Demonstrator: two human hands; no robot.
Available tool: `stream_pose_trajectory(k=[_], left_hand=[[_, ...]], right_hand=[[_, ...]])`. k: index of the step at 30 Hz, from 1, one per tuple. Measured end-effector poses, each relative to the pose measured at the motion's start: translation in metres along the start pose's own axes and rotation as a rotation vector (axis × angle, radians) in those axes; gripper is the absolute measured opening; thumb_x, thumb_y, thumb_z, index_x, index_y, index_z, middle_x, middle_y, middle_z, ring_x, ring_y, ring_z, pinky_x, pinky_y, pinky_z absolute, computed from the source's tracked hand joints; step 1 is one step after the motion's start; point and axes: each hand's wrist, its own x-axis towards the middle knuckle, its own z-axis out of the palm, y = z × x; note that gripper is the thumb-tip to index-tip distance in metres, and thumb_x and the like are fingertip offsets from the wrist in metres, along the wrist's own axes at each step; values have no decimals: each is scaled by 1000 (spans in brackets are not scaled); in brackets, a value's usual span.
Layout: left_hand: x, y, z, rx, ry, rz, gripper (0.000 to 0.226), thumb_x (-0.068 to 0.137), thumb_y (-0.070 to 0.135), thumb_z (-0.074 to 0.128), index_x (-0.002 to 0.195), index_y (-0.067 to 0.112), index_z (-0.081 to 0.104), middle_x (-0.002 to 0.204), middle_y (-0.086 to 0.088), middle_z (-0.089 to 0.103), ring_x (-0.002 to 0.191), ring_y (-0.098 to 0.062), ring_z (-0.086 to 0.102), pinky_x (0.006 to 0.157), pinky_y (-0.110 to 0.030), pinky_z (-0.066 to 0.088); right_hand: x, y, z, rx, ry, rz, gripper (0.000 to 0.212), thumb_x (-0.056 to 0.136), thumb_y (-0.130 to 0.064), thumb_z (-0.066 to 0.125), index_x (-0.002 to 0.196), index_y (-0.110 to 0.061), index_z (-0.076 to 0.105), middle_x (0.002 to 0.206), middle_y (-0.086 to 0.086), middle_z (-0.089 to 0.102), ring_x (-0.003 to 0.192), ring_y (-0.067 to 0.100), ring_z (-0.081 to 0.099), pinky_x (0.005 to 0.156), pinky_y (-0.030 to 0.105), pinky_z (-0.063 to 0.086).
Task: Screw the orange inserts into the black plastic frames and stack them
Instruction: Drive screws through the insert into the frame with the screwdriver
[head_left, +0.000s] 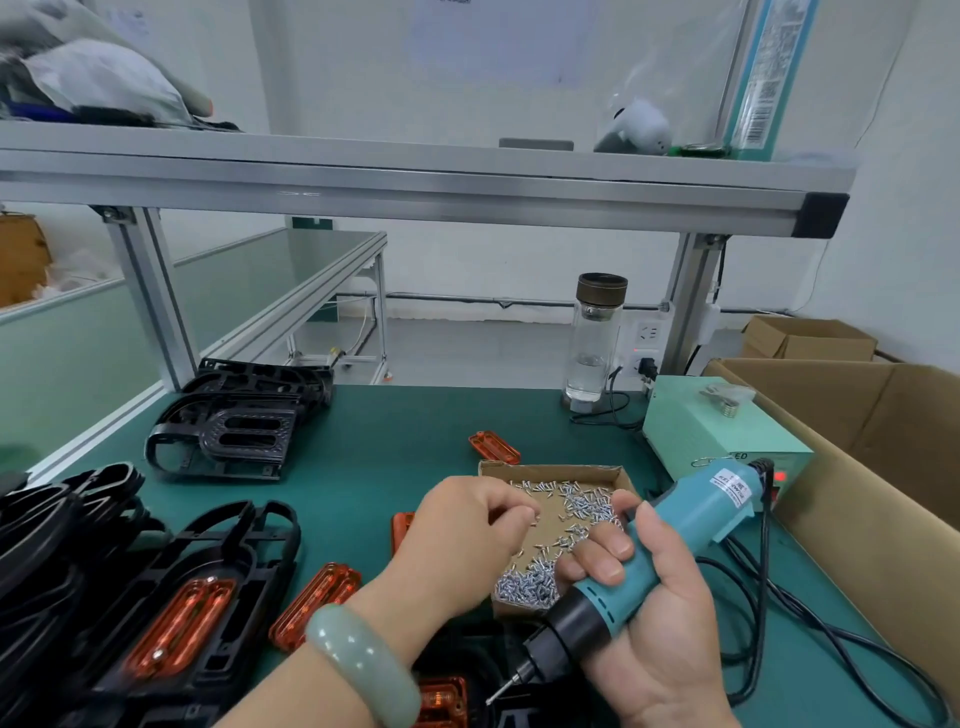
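1. Teal plastic fills the right hand: its fingers are clenched around the electric screwdriver. The bit slants down and left toward the bottom edge, so the tool seems held ready while the other hand fetches.
2. Under both wrists a hidden insert glows orange inside dark plastic. It is mostly covered, and I judge it to be the piece being worked on.
3. Reaching over the cardboard tray, the left hand has its fingertips bunched, pinching at the screws; one seems nipped between them. The tray sits right between the hands, probably to keep the reach short.
4. To the left lies a black frame with a seated insert in its opening. Whether it is screwed down I cannot tell.
5. Just beside that frame a loose insert waits on the green mat, apparently staged for the next one.
6. At the left edge, piled frames overlap untidily.
7. Farther back stands a neater frame stack, and a far insert lies behind the tray.
8. Farthest are the power box, placed near the tool, and a water bottle set well clear of the work.
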Motion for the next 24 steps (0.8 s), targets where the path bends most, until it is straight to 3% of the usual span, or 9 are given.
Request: stream_pose_trajectory(k=[2,4,10,13,16,18,20,22,24], left_hand=[[-12,-1,-10,-158,24,-77,21,85,13,62,81,32,69,61,5,67,57,-8,60,70,-36,56],[-25,-6,-21,-292,68,-117,21,85,9,62,87,27,74,67,0,70,60,-8,63,62,-27,57],[-64,-15,-42,-659,218,-172,15,79,13,66,70,22,74,60,-2,63,53,-10,59,46,-18,47],[-75,-18,-43,-802,297,-193,8,65,20,65,61,20,72,58,-4,62,49,-11,60,39,-18,46],[-81,-23,-40,-889,358,-228,9,62,13,64,58,15,72,60,-9,66,49,-14,64,39,-18,48],[-84,-23,-37,-916,385,-242,9,61,11,64,58,11,72,57,-11,65,46,-15,63,38,-18,47],[-84,-23,-36,-881,396,-240,12,64,14,64,55,15,72,52,-7,61,42,-12,58,35,-17,44],[-84,-23,-36,-812,402,-235,15,67,19,65,54,17,70,49,-5,57,39,-10,51,34,-17,40],[-85,-23,-36,-776,402,-242,12,63,23,67,55,15,70,48,-6,55,38,-10,48,34,-17,38]], right_hand=[[0,0,0,18,-9,-1,10,77,-23,58,85,-17,58,54,-6,40,38,7,40,43,23,45],[0,-1,-1,35,-12,-3,10,77,-23,58,86,-18,58,55,-6,40,39,6,40,44,23,45],[-2,-1,-1,38,2,-44,15,79,-28,59,90,-19,58,59,-7,44,42,6,43,48,23,47],[-2,0,0,70,12,-93,22,76,-33,61,94,-20,60,65,-5,49,51,8,49,62,27,44],[-3,1,2,131,13,-98,31,72,-31,66,102,-22,64,75,0,58,61,13,59,73,31,45],[-4,2,3,137,15,-92,36,71,-30,73,106,-24,65,79,1,61,65,15,63,67,31,53],[-4,4,6,161,9,-85,69,44,-29,96,107,-27,68,78,1,62,66,14,62,59,30,56],[-4,6,9,176,55,-85,95,16,-33,100,106,-32,70,74,-1,61,66,11,57,55,30,55],[-5,7,12,179,73,-82,92,21,-35,100,108,-35,70,72,-3,58,62,10,54,51,29,54]])
